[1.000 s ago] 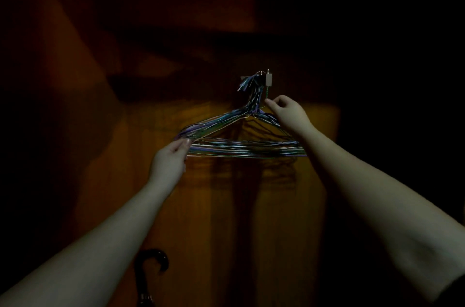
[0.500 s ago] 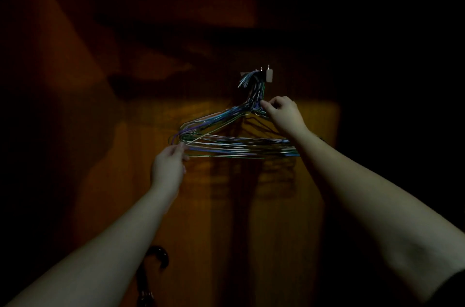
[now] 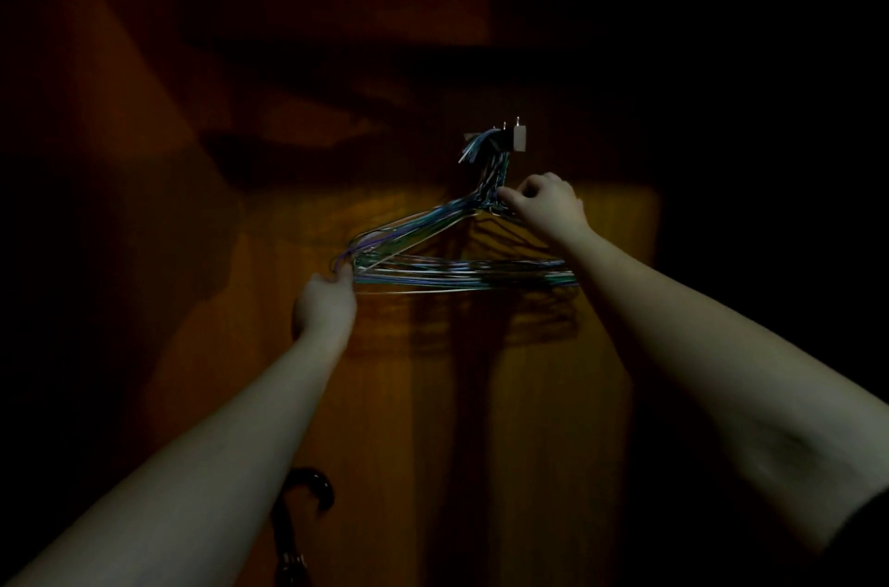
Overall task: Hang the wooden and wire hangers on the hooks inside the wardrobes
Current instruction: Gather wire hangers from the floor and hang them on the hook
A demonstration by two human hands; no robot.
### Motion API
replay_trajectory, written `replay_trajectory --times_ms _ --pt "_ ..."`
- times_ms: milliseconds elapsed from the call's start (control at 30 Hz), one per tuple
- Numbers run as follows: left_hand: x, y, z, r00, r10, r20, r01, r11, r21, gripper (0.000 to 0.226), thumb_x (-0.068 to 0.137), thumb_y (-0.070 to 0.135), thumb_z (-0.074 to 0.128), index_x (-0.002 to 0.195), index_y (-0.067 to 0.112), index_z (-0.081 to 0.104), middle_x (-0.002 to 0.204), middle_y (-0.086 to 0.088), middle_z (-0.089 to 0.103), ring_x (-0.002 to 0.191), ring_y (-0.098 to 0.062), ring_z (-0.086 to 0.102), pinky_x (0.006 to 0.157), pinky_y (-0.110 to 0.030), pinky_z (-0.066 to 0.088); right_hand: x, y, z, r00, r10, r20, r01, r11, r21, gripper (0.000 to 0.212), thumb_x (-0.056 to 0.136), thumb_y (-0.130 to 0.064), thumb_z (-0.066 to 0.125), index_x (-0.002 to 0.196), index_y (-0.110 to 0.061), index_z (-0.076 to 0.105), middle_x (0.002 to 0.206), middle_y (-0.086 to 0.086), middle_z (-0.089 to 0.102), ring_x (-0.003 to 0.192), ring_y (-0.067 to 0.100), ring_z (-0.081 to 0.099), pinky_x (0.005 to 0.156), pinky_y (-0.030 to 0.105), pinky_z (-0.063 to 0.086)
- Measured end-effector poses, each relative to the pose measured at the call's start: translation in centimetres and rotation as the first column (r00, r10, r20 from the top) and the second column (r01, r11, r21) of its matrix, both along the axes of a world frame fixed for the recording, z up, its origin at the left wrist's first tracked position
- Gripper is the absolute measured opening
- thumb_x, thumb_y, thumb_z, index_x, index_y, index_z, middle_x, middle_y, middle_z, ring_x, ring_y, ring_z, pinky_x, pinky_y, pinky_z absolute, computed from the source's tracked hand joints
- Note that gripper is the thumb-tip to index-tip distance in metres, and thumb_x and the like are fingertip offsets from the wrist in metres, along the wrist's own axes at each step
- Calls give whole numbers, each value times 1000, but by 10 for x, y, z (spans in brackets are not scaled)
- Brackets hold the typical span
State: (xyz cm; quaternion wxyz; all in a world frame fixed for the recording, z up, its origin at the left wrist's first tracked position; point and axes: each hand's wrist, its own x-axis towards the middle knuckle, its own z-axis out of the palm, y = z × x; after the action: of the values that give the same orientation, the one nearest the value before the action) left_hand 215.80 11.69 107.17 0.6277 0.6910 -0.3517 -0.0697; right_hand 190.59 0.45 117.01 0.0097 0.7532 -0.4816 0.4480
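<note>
Against the wooden back panel (image 3: 481, 394) of the wardrobe, right of the frame's centre, we found a bundle of wire hangers (image 3: 462, 271) suspended by its gathered necks from a small pale hook (image 3: 517, 138). Lighting was poor; only a warm patch of the panel behind the bundle was lit, and the surroundings were too dark to assess.

Our left hand (image 3: 324, 305) pinched the left corner of the bundle between thumb and fingertips, in our judgement to keep the loose wires square and prevent them fanning or swinging. Our right hand (image 3: 546, 209) had its fingers curled about the wires just below the necks, directly under the hook, apparently to steady the load while the necks seated. Whether every neck sat fully over the hook we could not tell.

The bundle lay between the two hands, its lower bars running from the left fingertips across to beneath the right wrist, which hid the right shoulder. No wooden hangers were visible. At the lower centre of the frame we noted a dark curved handle (image 3: 308, 490), possibly an umbrella's.
</note>
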Motion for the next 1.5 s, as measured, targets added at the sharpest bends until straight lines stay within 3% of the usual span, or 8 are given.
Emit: replay_trajectory --times_ms 167,333,533,700,933,1100,1233,1500 --pt "-10 7 14 816 198 544 -115 976 -184 30 96 31 54 112 6 58 121 -14 52 118 -32 46 97 -42 35 -9 -6 -3 996 85 -10 -85 995 -46 46 87 -58 59 109 -18 58 108 -1 51 106 18 51 95 41 48" --pt "-12 -12 41 563 -37 826 -3 999 46 71 89 54 58 144 13 40 149 -7 39 140 -26 31 116 -43 21 -43 -11 -18 980 152 -125 -148 988 45 73 82 -53 69 141 -18 44 143 3 44 129 20 44 106 41 42" --pt "-12 -45 68 528 -218 821 -100 944 315 97 77 67 65 151 16 27 156 -6 33 142 -27 31 118 -45 21 -63 -28 -17 946 149 -288 -43 938 344 94 79 -52 73 153 -27 22 154 5 36 134 26 43 106 39 38" --pt "-13 -61 69 577 -290 764 -111 898 425 72 83 55 66 140 17 42 134 -7 55 119 -26 53 97 -41 43 -60 -44 -15 952 204 -227 -88 897 433 90 84 -47 70 155 -26 19 151 6 40 130 25 46 102 36 40" --pt "-20 -67 63 588 -251 769 -145 903 405 36 94 22 54 129 16 56 109 -11 64 91 -26 59 68 -33 46 -56 -54 -21 961 101 -257 -38 970 239 63 91 -28 65 147 -22 37 138 7 53 117 22 55 88 32 45" --pt "-19 -75 57 611 -245 753 -100 919 381 35 94 14 50 129 13 58 108 -13 64 85 -24 54 66 -32 41 -59 -65 -17 945 64 -320 2 980 201 78 88 -29 68 153 -21 25 157 7 30 139 25 36 110 39 36" --pt "-16 -78 57 651 -212 729 -74 938 339 40 92 18 55 132 17 55 114 -12 65 100 -30 60 70 -30 43 -57 -70 -15 943 95 -319 14 947 322 81 88 -29 68 154 -26 20 147 8 45 122 26 52 93 36 48" --pt "-13 -84 60 638 -187 747 -118 935 335 44 93 11 50 137 17 53 118 -14 64 105 -32 60 72 -34 44 -49 -73 -24 961 49 -274 11 976 216 44 94 -23 59 137 -23 49 118 3 62 91 15 56 69 29 47"
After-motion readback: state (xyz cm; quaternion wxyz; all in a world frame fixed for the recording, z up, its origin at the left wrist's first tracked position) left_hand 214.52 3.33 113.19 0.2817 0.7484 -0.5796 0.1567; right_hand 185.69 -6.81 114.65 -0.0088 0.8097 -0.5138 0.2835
